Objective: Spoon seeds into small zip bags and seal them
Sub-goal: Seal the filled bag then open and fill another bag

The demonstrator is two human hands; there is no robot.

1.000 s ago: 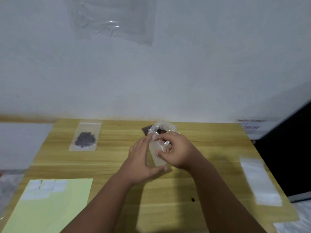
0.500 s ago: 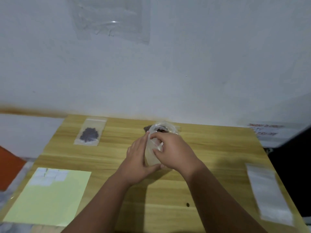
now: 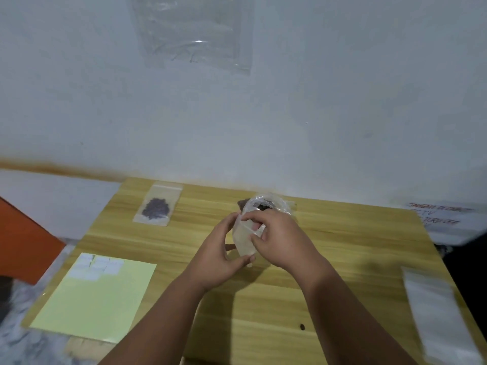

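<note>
At the centre of the frame, your left hand [image 3: 218, 256] and right hand [image 3: 279, 241] both hold a small clear zip bag [image 3: 243, 239] just above the wooden table [image 3: 342, 246]. The left cups its lower part; the right fingertips pinch near its top. Just behind lies a larger bag of dark seeds [image 3: 266, 204]. A filled bag [image 3: 157, 206] lies further left, a yellow sheet [image 3: 97, 299] lower left.

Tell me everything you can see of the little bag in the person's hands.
The bag is small, clear and thin, plastic by its look, with no seeds visible inside. It is held roughly upright above the table. The left hand cups its left side and bottom edge; the right hand pinches near its top. Whether its zip is open is unclear.
</note>
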